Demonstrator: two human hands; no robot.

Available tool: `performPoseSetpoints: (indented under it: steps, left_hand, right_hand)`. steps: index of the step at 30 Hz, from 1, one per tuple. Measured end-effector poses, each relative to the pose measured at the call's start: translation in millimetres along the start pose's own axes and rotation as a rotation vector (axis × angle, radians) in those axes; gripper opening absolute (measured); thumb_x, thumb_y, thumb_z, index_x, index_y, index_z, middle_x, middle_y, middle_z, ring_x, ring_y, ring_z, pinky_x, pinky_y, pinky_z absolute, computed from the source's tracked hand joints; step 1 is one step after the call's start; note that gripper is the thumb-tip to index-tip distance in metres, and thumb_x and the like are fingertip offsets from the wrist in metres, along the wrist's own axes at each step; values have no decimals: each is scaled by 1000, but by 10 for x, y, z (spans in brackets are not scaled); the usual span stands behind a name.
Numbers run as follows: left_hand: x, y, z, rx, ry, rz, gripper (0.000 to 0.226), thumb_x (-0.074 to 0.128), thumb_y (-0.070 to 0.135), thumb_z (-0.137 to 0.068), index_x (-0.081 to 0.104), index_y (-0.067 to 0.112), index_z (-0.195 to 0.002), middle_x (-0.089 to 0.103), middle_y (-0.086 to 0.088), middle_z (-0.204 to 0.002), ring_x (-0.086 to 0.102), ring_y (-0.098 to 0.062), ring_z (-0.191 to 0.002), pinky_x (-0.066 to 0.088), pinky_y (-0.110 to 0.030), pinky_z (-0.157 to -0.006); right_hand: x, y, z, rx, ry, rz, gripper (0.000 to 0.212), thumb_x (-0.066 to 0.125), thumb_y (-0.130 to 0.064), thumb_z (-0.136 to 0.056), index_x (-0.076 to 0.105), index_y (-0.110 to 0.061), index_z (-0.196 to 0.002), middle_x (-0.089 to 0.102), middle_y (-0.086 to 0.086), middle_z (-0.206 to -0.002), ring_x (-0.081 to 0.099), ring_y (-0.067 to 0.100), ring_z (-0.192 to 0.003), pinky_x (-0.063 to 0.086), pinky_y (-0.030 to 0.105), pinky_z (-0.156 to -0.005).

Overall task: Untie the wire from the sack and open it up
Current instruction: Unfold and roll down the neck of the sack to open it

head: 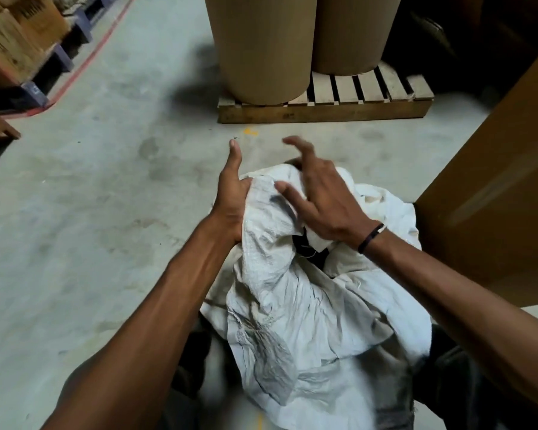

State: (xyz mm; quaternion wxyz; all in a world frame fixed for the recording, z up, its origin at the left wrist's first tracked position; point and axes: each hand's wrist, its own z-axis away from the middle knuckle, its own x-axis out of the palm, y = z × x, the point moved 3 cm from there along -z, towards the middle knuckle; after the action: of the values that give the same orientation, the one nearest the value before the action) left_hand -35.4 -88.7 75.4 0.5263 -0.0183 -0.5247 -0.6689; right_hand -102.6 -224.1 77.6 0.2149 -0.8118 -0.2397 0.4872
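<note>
A white woven sack (292, 305) stands crumpled on the concrete floor in front of me, its top folds bunched and a dark gap showing in its mouth. My left hand (232, 197) presses against the sack's upper left fold, thumb stretched forward and fingers hidden behind the fabric. My right hand (320, 193) hovers over the sack's top with its fingers spread and slightly blurred, holding nothing. A dark band circles my right wrist. No wire is visible.
Two large brown cardboard drums (261, 45) stand on a wooden pallet (323, 111) ahead. A big brown carton (494, 187) is close on the right. Stacked boxes on blue pallets (22, 51) sit at far left behind a red floor line.
</note>
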Motion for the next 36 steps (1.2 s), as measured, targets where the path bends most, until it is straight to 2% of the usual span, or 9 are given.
performPoseSetpoints:
  steps: [4, 8, 14, 17, 20, 23, 26, 30, 36]
  left_hand:
    - [5, 35, 28, 64, 267, -206, 102, 18, 86, -92, 67, 0, -120, 76, -24, -109, 76, -35, -95, 64, -41, -83]
    - [-5, -43, 205, 302, 804, -813, 71, 19, 83, -94, 46, 22, -120, 52, -2, -130, 54, -24, -116, 40, -44, -103]
    - [364, -556, 726, 624, 850, -1318, 85, 14, 85, -89, 28, 25, -148, 31, -4, -156, 34, -27, -146, 28, -59, -116]
    - [379, -721, 667, 454, 754, -1220, 103, 6, 95, -78, 8, 31, -158, 18, -8, -168, 17, -28, -158, 18, -68, -119]
    - [262, -711, 514, 302, 767, -978, 106, 5, 98, -73, -2, 37, -160, 32, -18, -164, 31, -35, -152, 15, -69, -120]
    - [295, -641, 439, 280, 757, -738, 86, 17, 82, -93, 15, 26, -158, 57, -15, -144, 53, -34, -135, 34, -54, -114]
    - [265, -535, 420, 318, 796, -536, 72, 21, 79, -95, 42, 17, -125, 61, -6, -121, 59, -29, -111, 43, -42, -90]
    - [169, -397, 452, 430, 856, -758, 59, 24, 77, -97, 35, 26, -123, 50, -2, -124, 53, -28, -118, 44, -45, -96]
    - [206, -619, 453, 287, 712, -832, 104, 10, 102, -67, 10, 43, -153, 54, -13, -151, 52, -37, -137, 32, -62, -117]
  right_hand:
    - [186, 42, 21, 71, 34, 143, 57, 43, -55, -106, 38, -12, -143, 48, -6, -55, 54, 21, -55, 39, 37, -55]
    - [180, 201, -55, 138, 162, 254, 45, 40, -48, -109, 41, -10, -133, 44, -5, -49, 47, 22, -44, 36, 36, -45]
    - [135, 320, -132, 286, 254, 432, 43, 39, -49, -107, 37, -13, -132, 45, -7, -53, 54, 30, -49, 46, 38, -50]
    - [193, 268, -151, 296, 256, 385, 43, 40, -50, -107, 37, -13, -130, 49, -5, -54, 54, 29, -49, 48, 39, -51]
    - [273, 179, -136, 291, 207, 191, 44, 45, -47, -107, 40, -11, -131, 50, -5, -53, 54, 26, -49, 41, 36, -50]
    - [296, 135, -112, 269, 174, 96, 43, 48, -45, -107, 41, -11, -131, 46, -5, -49, 49, 17, -45, 31, 32, -46]
    - [252, 189, -95, 274, 157, 72, 41, 48, -45, -107, 41, -12, -131, 44, -5, -47, 46, 15, -42, 28, 31, -46]
    - [182, 248, -59, 278, 159, 59, 40, 49, -45, -106, 41, -14, -130, 44, -4, -46, 45, 18, -41, 30, 30, -46]
    - [167, 259, -33, 342, 288, 83, 43, 48, -46, -107, 41, -12, -131, 45, -5, -48, 45, 13, -42, 25, 29, -46]
